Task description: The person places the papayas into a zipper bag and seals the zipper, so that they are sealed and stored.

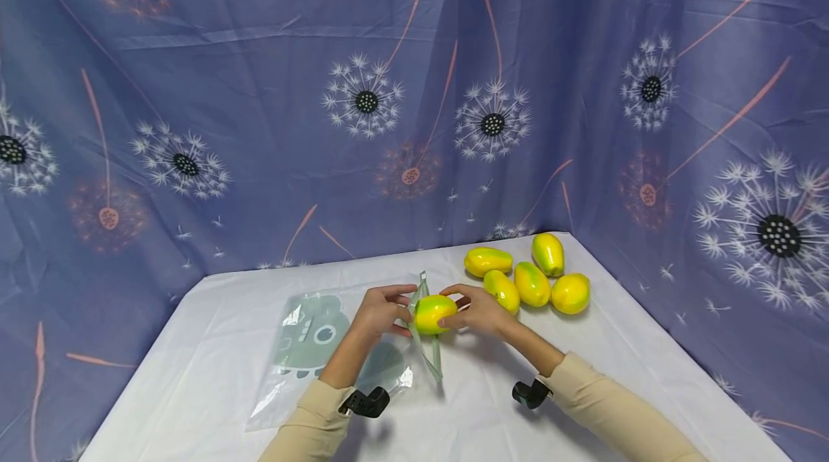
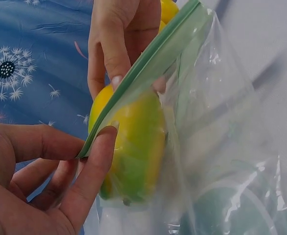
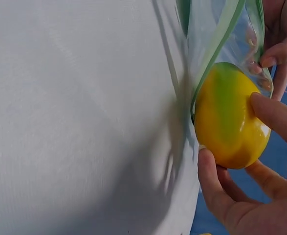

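My right hand [image 1: 482, 309] holds a glossy yellow-green papaya [image 1: 432, 314] between thumb and fingers. In the left wrist view most of the papaya [image 2: 136, 142] shows through the clear plastic, inside the mouth of a zip bag. The right wrist view has its near end [image 3: 231, 122] sticking out past the bag's green rim [image 3: 221, 41]. With thumb and fingers, my left hand [image 1: 378, 314] pinches the green zip edge [image 2: 133, 73] of the bag. The bag [image 1: 291, 358] lies flat to the left, printed with a pale green cartoon creature.
Several more papayas [image 1: 532, 284] lie grouped at the back right of the white-covered table [image 1: 214, 347]. Blue curtains [image 1: 259, 124] with dandelion prints hang behind and along the sides. A black wrist camera [image 1: 365, 402] sits on each forearm.
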A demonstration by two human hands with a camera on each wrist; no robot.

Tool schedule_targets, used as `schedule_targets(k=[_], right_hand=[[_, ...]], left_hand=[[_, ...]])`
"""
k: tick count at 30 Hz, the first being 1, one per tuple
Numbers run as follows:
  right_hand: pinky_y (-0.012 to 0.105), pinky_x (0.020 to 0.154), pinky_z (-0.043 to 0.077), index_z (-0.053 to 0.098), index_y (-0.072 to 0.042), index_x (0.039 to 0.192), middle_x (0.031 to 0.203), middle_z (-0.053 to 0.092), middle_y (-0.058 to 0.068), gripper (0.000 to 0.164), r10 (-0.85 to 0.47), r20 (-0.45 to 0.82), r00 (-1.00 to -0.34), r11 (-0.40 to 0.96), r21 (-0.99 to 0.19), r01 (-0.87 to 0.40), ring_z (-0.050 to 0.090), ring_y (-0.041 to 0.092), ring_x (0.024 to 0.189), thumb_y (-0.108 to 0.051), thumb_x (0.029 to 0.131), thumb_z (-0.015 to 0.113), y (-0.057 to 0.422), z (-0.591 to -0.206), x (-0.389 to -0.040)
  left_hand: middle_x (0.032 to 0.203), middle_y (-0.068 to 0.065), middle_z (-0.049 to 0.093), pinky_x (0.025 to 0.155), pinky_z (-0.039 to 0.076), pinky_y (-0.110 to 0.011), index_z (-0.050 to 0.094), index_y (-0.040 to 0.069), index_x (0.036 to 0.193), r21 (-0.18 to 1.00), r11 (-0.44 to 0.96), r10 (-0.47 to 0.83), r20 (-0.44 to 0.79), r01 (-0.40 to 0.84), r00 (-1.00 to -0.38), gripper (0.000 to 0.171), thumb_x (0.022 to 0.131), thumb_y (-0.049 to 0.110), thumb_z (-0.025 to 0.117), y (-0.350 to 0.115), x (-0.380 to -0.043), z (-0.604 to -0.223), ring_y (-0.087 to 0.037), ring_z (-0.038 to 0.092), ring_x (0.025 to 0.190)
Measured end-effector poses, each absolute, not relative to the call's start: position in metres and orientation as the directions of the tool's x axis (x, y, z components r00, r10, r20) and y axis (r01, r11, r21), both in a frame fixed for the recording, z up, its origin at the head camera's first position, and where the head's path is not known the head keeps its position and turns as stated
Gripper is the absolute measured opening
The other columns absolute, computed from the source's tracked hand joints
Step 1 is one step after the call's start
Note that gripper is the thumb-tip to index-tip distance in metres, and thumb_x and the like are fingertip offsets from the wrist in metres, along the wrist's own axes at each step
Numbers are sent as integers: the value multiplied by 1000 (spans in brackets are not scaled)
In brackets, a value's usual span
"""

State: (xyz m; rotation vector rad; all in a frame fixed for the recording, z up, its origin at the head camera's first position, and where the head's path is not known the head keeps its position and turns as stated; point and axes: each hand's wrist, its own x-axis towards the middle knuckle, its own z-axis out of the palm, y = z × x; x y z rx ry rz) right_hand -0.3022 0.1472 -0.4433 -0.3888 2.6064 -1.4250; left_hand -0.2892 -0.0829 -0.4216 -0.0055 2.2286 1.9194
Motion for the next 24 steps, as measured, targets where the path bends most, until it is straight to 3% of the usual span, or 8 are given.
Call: schedule_targets(k=[9, 14, 24], right_hand=[[34, 80, 61, 67, -12, 121, 115, 71, 11, 52, -286, -30, -958, 501, -857, -123, 66, 22, 103, -26, 76, 89, 137, -448, -303], [36, 84, 59, 69, -14, 123, 117, 70, 11, 51, -313, -34, -949, 523, -841, -142, 66, 23, 105, -24, 77, 88, 138, -448, -303], [32, 78, 61, 68, -9, 130, 113, 72, 13, 53, -348, -37, -937, 473, -870, -142, 67, 18, 94, -19, 80, 84, 141, -446, -305]], left_hand=[[112, -20, 62, 63, 65, -48, 67, 2, 133, 983, 148, 124, -126, -107, -984, 61, 74, -15, 66, -84, -285, -422, -23, 62, 77], [112, -19, 62, 66, 65, -50, 67, 3, 133, 981, 157, 114, -131, -112, -985, 60, 75, -14, 67, -84, -286, -421, -23, 63, 78], [110, -16, 61, 70, 64, -51, 69, 4, 131, 977, 165, 103, -154, -135, -983, 60, 74, -13, 68, -83, -290, -420, -24, 63, 80]])
